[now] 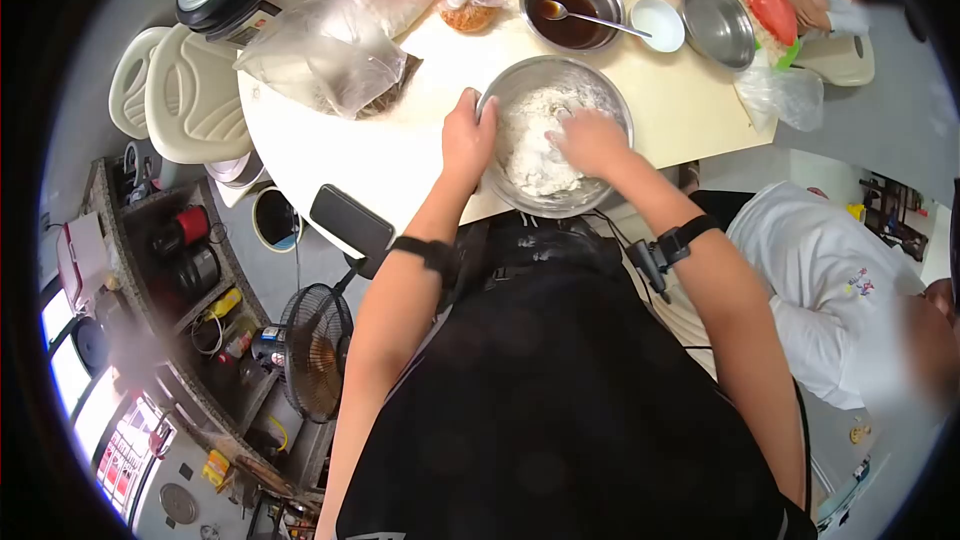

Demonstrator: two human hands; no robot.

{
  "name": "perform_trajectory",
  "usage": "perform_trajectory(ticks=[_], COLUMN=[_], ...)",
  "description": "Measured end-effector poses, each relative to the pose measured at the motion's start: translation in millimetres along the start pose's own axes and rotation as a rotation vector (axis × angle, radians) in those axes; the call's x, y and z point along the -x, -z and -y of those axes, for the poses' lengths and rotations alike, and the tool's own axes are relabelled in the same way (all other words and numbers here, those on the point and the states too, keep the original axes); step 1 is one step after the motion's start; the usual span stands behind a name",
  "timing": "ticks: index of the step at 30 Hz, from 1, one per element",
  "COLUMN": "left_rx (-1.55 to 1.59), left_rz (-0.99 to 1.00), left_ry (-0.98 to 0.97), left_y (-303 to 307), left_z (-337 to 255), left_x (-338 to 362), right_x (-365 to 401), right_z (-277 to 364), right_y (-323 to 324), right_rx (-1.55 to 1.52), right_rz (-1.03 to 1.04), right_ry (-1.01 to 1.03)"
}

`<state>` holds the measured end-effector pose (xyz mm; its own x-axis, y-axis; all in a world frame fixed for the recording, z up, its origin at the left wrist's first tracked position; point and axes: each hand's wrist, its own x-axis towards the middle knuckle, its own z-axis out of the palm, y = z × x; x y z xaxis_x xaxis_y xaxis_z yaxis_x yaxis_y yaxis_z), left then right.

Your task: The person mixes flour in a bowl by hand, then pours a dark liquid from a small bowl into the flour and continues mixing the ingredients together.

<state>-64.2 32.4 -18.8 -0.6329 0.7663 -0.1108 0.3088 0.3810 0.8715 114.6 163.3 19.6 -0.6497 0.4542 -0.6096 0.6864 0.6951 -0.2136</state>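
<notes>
A steel mixing bowl stands at the near edge of the table, in front of my body. Lumpy white flour lies in it, partly clumped. My left hand grips the bowl's left rim, thumb on the inner side. Inside the bowl, my right hand has its fingers bent and pressed into the flour; their tips are partly hidden by it. Beyond the bowl is a steel basin of dark brown liquid with a spoon resting across it.
A small white bowl, another steel bowl and plastic bags share the table. A black phone lies at its left edge. A fan stands lower left. People sit at right, one in a white shirt.
</notes>
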Motion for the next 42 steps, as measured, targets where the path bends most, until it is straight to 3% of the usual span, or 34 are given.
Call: perform_trajectory(ticks=[3,7,10,13,14,18,21,24,26,32,35,37,39,42], left_rx=[0.015,0.025,0.055,0.067,0.064,0.071,0.101,0.115,0.101,0.101,0.127,0.230,0.116,0.088], left_rz=[-0.077,-0.156,-0.170,-0.173,-0.171,-0.188,-0.184,-0.175,-0.159,-0.092,-0.051,-0.001,-0.029,-0.024], left_ry=[0.091,0.039,0.075,0.101,0.110,0.095,0.127,0.150,0.149,0.260,0.298,0.398,0.254,0.219], left_y=[-10.7,-16.3,-22.2,-20.8,-19.8,-22.1,-22.3,-19.7,-18.7,-14.0,-11.6,-7.7,-10.7,-12.4], left_z=[-7.3,-1.6,-1.3,3.2,0.8,2.1,-2.1,-3.3,-4.0,-12.3,-17.5,-27.6,-17.6,-9.3], left_x=[9.7,20.1,16.7,20.7,21.6,24.5,26.9,24.4,25.0,21.2,17.8,15.5,13.5,9.7], right_x=[6.3,12.4,-5.7,-30.8,-31.9,-30.6,-4.7,-13.7,-19.2,2.5,-0.6,-3.3,-21.3,-35.7], right_z=[15.3,21.6,2.6,-19.6,-26.4,-16.2,18.0,27.4,36.7,67.4,67.6,70.8,72.0,67.6], right_y=[-31.5,1.4,-18.2,-49.3,-55.9,-52.0,-14.2,-50.8,-65.2,-49.0,-82.4,-88.5,-86.5,-83.4], right_rx=[-0.031,-0.265,-0.416,-0.667,-0.701,-0.900,-0.844,-0.708,-0.559,-0.437,-0.159,-0.158,-0.177,-0.082], right_rz=[-0.253,0.043,0.014,-0.159,-0.251,-0.403,-0.289,-0.726,-0.823,-0.484,-0.550,-0.461,-0.424,-0.394], right_ry=[-0.172,-0.369,-0.436,-0.495,-0.388,-0.299,-0.336,-0.032,-0.032,-0.053,-0.032,-0.108,-0.175,-0.154])
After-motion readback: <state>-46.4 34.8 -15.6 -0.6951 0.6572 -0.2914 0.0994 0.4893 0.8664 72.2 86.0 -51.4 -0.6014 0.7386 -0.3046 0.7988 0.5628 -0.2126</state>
